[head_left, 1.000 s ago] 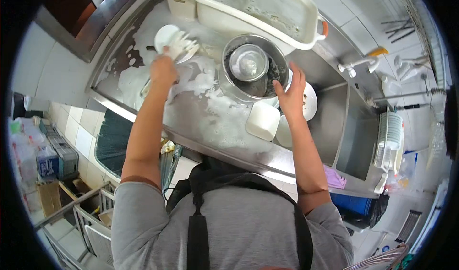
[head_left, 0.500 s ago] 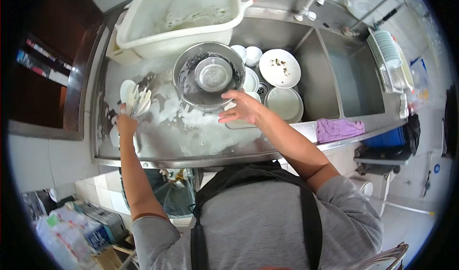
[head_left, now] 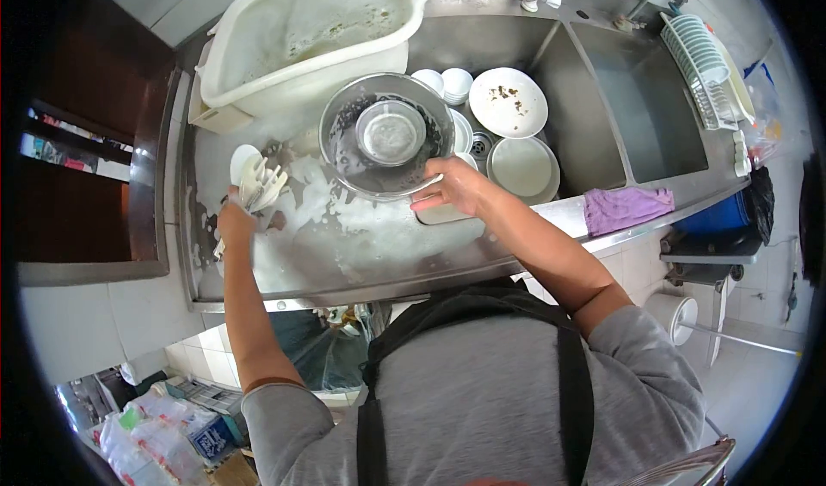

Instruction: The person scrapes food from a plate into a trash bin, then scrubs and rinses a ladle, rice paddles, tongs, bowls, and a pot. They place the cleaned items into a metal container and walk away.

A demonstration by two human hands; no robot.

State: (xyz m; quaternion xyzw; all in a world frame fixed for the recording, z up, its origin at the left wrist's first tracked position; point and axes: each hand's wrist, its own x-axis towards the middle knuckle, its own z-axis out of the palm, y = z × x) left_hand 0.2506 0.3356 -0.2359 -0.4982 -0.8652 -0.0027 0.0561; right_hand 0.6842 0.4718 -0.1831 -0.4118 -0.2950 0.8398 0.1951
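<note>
Two bare hands over a soapy table (head_left: 379, 267): the left hand (head_left: 234, 221) has its fingers closed around a bunch of pale utensils (head_left: 262, 185), heads fanned away from the wrist. Over to the right hand (head_left: 456, 187), fingers at the near rim of the pot (head_left: 344, 172); how firmly they grip, I can't tell. A snug, even hold suits that bunch, as wet handles probably slip; the pot calls for a steady rim and a level base, so the bowl (head_left: 391, 133) inside doesn't slide.

Suds (head_left: 310, 228) spread between the hands, slick-looking on the steel. Behind the pot stands the tub (head_left: 258, 86), cloudy water inside. Right of it, the sink (head_left: 585, 155) holds plates, one food-flecked plate (head_left: 527, 120) among them. A purple cloth (head_left: 628, 211) lies on the front edge, a rack (head_left: 710, 112) of dishes stands far right, and white tiles line the wall.
</note>
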